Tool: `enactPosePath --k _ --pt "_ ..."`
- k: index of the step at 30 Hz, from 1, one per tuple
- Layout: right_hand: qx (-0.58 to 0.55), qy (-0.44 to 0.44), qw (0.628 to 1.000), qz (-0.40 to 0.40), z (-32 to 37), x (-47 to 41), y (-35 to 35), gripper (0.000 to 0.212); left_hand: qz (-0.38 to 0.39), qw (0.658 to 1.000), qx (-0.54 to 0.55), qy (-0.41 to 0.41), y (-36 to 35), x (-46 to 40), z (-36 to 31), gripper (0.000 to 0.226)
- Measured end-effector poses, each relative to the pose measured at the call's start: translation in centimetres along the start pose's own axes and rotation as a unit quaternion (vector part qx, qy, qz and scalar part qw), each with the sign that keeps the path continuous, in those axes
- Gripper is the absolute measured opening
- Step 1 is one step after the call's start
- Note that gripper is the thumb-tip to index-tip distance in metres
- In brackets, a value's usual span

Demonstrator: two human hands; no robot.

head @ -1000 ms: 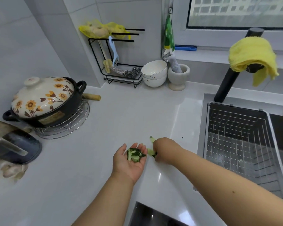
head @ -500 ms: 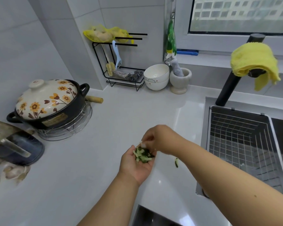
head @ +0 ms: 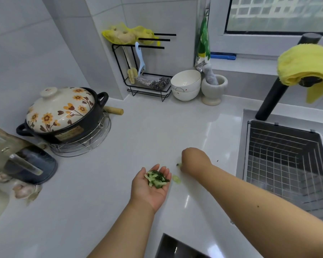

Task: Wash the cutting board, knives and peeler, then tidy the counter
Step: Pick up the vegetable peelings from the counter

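Left hand (head: 151, 187) cupped open under cucumber peelings (head: 157, 178), right hand (head: 193, 161) knuckles-up on counter (head: 101, 183), grip hidden

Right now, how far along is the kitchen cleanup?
No cutting board, knives or peeler lie on the counter, so the washing looks done, though where they went is out of view. In hand: the left hand lies palm up holding a pile of green peelings, and the right hand reaches down at a small scrap. Left: a pale slice and a dark speck on the counter, then binning the handful.
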State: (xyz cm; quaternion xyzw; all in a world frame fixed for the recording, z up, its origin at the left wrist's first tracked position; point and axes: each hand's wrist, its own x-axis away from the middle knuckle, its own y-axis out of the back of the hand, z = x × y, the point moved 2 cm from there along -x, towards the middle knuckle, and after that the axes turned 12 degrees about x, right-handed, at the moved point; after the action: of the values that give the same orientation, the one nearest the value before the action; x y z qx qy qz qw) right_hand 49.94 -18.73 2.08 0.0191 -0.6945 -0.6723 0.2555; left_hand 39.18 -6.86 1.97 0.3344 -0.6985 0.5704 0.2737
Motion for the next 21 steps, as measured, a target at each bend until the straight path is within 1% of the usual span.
enactPosePath --k 2,4,5,6,7,8,9,10,11,13,14,16,18,19,21 --pt "-0.004 0.006 1.0 0.014 0.1 -0.1 -0.1 0.029 -0.009 1.0 -0.001 -0.007 0.0 -0.1 -0.1 0.044" --pt "-0.049 0.009 0.999 0.011 0.0 -0.2 0.4 0.024 -0.014 1.0 -0.003 -0.014 -0.1 -0.2 -0.2 0.043" --pt "-0.114 0.008 0.993 0.004 -0.2 -0.2 0.8 0.017 -0.015 1.0 -0.005 -0.017 -0.2 -0.2 -0.2 0.042" --pt "-0.205 0.014 0.979 -0.004 -0.1 0.0 1.3 0.011 -0.014 1.0 -0.008 -0.017 -0.3 -0.3 -0.2 0.042" --pt "-0.288 0.029 0.957 0.0 0.2 0.2 1.8 0.01 -0.012 1.0 -0.01 -0.016 -0.5 -0.3 -0.1 0.043" --pt "-0.346 0.054 0.937 0.011 0.8 0.7 2.4 0.011 -0.007 1.0 -0.01 -0.012 -0.6 -0.2 0.0 0.043" --pt "-0.357 0.084 0.93 0.023 1.4 1.0 2.9 0.011 0.0 1.0 -0.005 -0.006 -0.8 -0.2 0.1 0.043" --pt "-0.341 0.106 0.934 0.029 1.8 1.2 3.1 0.012 0.008 1.0 0.004 0.002 -1.0 -0.1 0.3 0.044" --pt "-0.308 0.112 0.945 0.016 1.9 1.2 3.3 0.016 0.013 1.0 0.012 0.008 -1.1 -0.1 0.4 0.044" --pt "-0.237 0.077 0.967 -0.045 1.1 0.9 3.4 0.022 0.017 1.0 0.017 0.01 -1.2 -0.2 0.3 0.043" --pt "-0.207 0.051 0.975 -0.063 0.3 0.8 3.3 0.021 0.019 1.0 0.015 0.006 -1.1 -0.3 0.1 0.043" --pt "-0.143 0.037 0.988 -0.037 -0.3 1.1 2.2 0.017 0.023 1.0 0.014 -0.004 -0.9 -0.6 -0.5 0.043" --pt "-0.089 0.061 0.994 0.004 0.3 1.6 0.2 0.02 0.024 1.0 0.018 -0.005 -0.8 -0.9 -0.9 0.044" --pt "-0.069 0.071 0.995 0.014 0.8 1.8 -0.6 0.021 0.022 1.0 0.017 -0.004 -0.8 -0.9 -1.0 0.044" --pt "-0.058 0.084 0.995 0.013 1.4 2.0 -1.6 0.018 0.021 1.0 0.014 -0.004 -0.9 -0.9 -1.0 0.045"
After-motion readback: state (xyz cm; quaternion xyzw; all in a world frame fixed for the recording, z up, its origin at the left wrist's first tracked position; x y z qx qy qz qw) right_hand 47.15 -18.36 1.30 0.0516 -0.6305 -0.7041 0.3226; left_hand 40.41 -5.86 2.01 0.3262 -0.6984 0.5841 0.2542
